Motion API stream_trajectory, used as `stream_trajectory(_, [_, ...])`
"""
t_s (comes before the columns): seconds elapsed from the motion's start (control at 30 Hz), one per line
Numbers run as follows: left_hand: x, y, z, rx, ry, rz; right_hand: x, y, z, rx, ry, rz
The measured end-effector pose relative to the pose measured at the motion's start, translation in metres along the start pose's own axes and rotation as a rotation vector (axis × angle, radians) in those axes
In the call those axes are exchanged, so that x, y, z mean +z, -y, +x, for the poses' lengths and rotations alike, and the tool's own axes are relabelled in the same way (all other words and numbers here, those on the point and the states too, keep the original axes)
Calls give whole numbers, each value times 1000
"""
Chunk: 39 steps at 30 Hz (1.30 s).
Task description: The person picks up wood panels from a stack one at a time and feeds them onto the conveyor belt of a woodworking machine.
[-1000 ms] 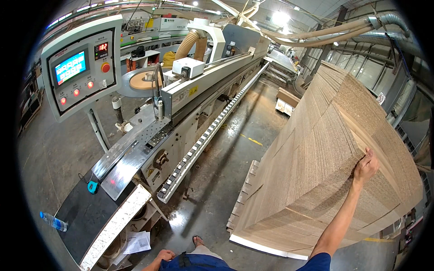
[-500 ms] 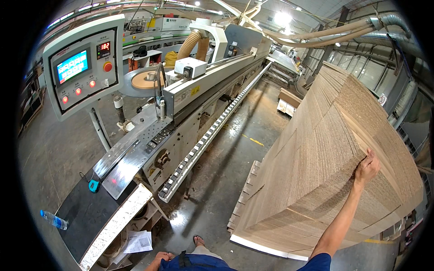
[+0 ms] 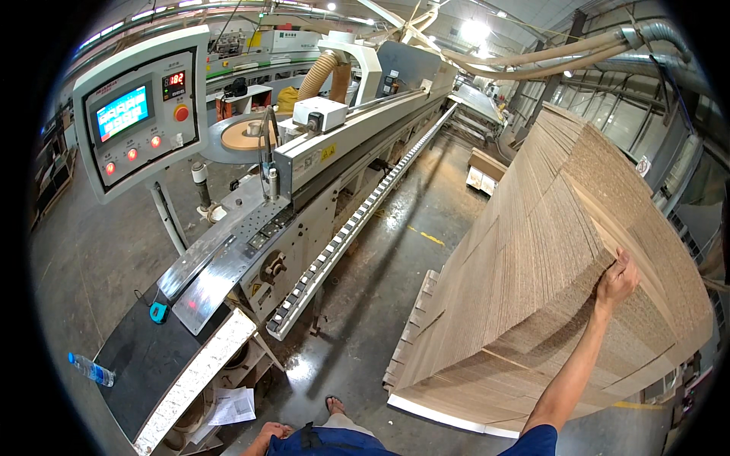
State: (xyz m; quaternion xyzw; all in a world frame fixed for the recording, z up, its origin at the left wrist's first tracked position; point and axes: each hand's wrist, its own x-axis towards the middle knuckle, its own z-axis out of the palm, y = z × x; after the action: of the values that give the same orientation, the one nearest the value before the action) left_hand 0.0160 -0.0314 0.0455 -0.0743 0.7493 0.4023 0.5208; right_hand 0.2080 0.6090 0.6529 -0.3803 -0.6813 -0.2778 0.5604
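A tall stack of brown particle boards stands at the right, its rough cut edges facing me. My right arm reaches out to its near upper corner. There my right hand is closed on the edge of a particle board, thumb up and fingers curled; part of the grip is hidden. Low at my waist, my left hand is closed with its fingers curled in, beside my blue clothing, and nothing shows in it.
A long edge-banding machine runs away at the left, with a roller rail along it. Its control panel is lit. On the dark near table lie a water bottle and a teal tape measure. Papers sit below.
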Motion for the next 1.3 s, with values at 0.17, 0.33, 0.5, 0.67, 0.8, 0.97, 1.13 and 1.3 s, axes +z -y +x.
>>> stream_trajectory(0.17, [3, -17, -19, 12, 10, -85, -6, 4, 1, 2, -42, 6])
stream_trajectory(0.33, [3, 26, 29, 65, -27, 63, -5, 13, 3, -1, -33, 32])
stream_trajectory(0.5, [6, 25, 34, 20, -20, -13, -10, 12, 3, -6, -36, 33])
stream_trajectory(0.67, [9, 22, 31, -76, -21, -139, -12, 16, 3, -16, -46, 75])
stream_trajectory(0.8, [7, 23, 30, -22, -10, -55, -11, 14, 3, -1, -33, 77])
stream_trajectory(0.97, [4, 28, 34, 115, 2, 227, -7, 11, 2, 13, -17, 29])
stream_trajectory(1.13, [2, 28, 23, 206, 78, -15, -8, 10, 2, 15, -19, 32])
stream_trajectory(1.3, [0, 13, 10, 66, 172, -321, -8, 8, 1, 7, -28, -2])
